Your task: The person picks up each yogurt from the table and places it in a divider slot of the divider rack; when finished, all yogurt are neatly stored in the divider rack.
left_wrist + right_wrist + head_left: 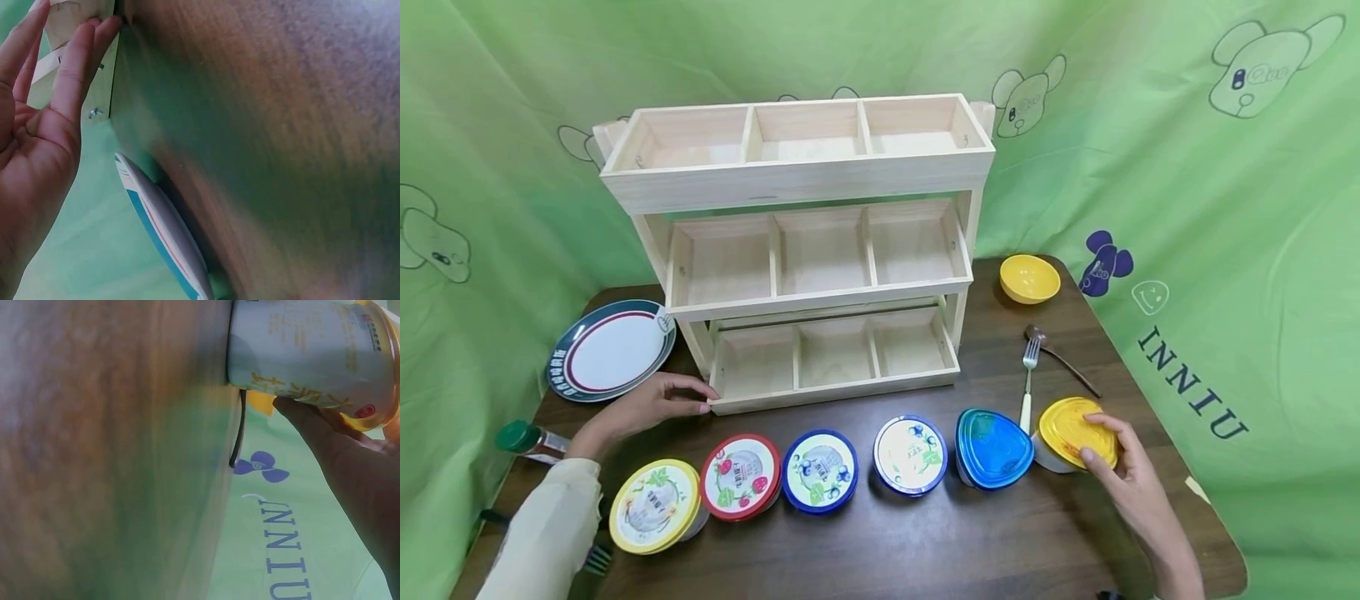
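Observation:
My left hand [658, 404] reaches the lower left front corner of a three-tier wooden rack [797, 185]; its fingers are extended and touch the wood. In the left wrist view, those fingers [70, 81] lie along the rack's side. With my right hand [1131, 475] I grip a tub with a yellow lid [1075, 427], thumb and fingers around the lid's edge. In the right wrist view the tub [306, 359] stands on the table, its pale wall printed in yellow. Immediately left of it is a tub with a blue, rounded triangular lid [994, 448].
Several fruit-printed tubs line the front: yellow [655, 506], red [741, 477], blue [820, 471] and blue-rimmed white [911, 456]. An oval plate [617, 350] and green-capped jar [531, 440] lie left. On the right are a yellow bowl [1030, 279], a fork [1028, 375] and a spoon [1067, 364].

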Tool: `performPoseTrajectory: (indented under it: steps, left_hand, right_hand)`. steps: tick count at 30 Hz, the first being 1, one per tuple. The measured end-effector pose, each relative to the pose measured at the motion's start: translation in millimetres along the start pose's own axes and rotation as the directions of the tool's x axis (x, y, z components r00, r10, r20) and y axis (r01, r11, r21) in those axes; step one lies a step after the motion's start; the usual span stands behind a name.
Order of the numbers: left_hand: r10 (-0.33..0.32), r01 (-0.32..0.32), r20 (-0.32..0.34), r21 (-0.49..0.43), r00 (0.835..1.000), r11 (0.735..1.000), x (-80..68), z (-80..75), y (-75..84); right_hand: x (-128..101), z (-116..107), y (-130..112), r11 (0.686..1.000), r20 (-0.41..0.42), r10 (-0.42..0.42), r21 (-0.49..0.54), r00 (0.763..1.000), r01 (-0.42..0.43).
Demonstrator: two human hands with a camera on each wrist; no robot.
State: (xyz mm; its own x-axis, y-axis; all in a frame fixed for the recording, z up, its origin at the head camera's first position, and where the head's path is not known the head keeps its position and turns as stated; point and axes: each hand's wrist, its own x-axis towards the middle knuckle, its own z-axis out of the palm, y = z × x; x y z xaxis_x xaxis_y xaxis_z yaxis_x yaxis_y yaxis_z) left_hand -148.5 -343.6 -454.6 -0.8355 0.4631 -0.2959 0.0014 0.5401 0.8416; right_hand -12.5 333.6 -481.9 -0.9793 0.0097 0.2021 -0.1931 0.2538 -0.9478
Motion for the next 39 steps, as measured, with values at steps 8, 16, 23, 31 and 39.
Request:
performPoseTrajectory:
  steps: [8, 16, 23, 31, 39]
  left_hand:
    - [-0.082, 0.084, -0.061, 0.016, 0.995, 0.996, -2.0, 6.5, -2.0]
    - [-0.035, 0.040, -0.153, 0.030, 0.988, 0.999, -1.6, 16.1, -7.0]
    - [-0.028, 0.033, -0.159, 0.027, 0.987, 0.999, -3.6, 17.1, -8.2]
    - [-0.049, 0.056, -0.161, 0.038, 0.986, 0.998, -4.7, 17.7, -4.6]
    - [-0.076, 0.080, -0.163, 0.016, 0.984, 0.997, -6.1, 20.1, -1.5]
  right_hand:
    - [-3, -6, 3, 1.000, 0.035, -0.015, 0.010, 0.999, 0.015]
    - [-3, -9, 1, 0.999, 0.063, 0.002, -0.042, 0.998, 0.001]
    - [-4, -8, 3, 1.000, 0.031, 0.003, -0.025, 1.000, -0.003]
    - [3, -10, -4, 0.998, -0.024, -0.013, 0.055, 1.000, 0.015]
    - [20, -16, -21, 0.988, -0.049, -0.105, 0.112, 0.993, 0.110]
